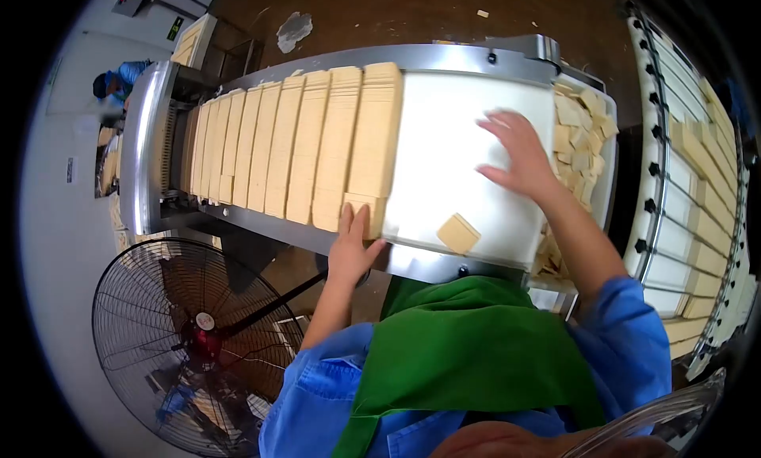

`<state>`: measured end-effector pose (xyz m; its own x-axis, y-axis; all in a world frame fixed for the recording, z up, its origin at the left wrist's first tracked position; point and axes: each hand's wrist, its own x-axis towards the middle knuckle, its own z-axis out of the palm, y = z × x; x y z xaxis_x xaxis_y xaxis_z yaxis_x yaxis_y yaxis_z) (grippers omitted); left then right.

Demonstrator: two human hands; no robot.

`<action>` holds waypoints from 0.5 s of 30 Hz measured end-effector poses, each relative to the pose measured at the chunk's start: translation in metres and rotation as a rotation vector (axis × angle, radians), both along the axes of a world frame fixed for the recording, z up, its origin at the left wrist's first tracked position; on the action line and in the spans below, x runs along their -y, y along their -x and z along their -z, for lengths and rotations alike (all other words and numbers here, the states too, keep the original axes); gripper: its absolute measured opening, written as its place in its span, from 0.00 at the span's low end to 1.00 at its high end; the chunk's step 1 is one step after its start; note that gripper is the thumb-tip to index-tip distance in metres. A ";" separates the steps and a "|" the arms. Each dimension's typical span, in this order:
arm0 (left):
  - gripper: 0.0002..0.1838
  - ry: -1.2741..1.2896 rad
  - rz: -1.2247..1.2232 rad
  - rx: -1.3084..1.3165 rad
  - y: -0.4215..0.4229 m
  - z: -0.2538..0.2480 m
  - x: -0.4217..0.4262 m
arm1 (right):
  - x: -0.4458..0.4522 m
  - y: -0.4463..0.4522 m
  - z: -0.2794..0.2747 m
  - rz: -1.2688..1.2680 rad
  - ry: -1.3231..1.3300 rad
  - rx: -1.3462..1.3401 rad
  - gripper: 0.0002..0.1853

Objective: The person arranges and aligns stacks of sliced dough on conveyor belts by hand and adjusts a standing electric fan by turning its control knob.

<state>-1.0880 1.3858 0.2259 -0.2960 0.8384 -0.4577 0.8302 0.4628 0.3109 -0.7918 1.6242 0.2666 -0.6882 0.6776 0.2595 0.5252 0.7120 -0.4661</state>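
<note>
Several rows of thin, pale yellow sheets [295,145] lie across the conveyor, packed side by side. My left hand [354,248] rests at the near end of the rightmost row [376,133], fingers apart and touching its end pieces. Over the bare white belt [436,141], my right hand [515,153] hovers with its fingers spread and nothing in it. A small square piece [458,234] lies alone on the belt, below and left of my right hand.
A bin [610,153] of broken pieces stands at the belt's right end. Further right is another conveyor [646,141] with rows. A large fan [204,322] is at lower left. A person in blue [131,71] is at the far upper left.
</note>
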 end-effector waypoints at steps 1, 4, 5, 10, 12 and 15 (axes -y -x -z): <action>0.45 -0.107 0.010 0.154 0.020 0.011 0.006 | -0.027 0.050 0.010 -0.057 -0.002 -0.007 0.38; 0.44 -0.340 0.064 0.280 0.038 0.038 0.017 | -0.094 0.173 0.041 -0.134 -0.028 0.066 0.43; 0.44 -0.364 -0.008 0.354 0.039 0.040 0.017 | -0.114 0.210 0.054 -0.101 -0.028 0.129 0.43; 0.41 -0.384 -0.128 0.448 0.033 0.030 0.008 | -0.104 0.284 0.087 0.242 0.237 0.366 0.41; 0.39 -0.396 -0.170 0.521 0.039 0.035 0.004 | -0.080 0.270 0.110 0.248 0.075 0.185 0.39; 0.40 -0.572 0.102 0.350 0.044 0.046 -0.007 | -0.069 0.217 0.118 0.468 -0.063 0.175 0.37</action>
